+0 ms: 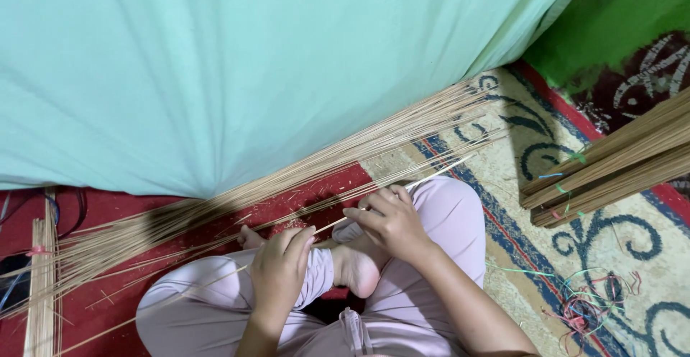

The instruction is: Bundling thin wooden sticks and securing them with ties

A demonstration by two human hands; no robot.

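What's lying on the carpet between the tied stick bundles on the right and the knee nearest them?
In the head view, only bare patterned carpet lies between the tied bundles and the knee. The loose coloured strings lie nearer the camera, outside that stretch.

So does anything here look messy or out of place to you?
A little. Cut plastic ties lie tangled on the rug at the lower right, and the loose sticks fan out unevenly across the floor, unlike the tied bundles. Both hands, left and right, hold one thin stick; nothing looks broken.
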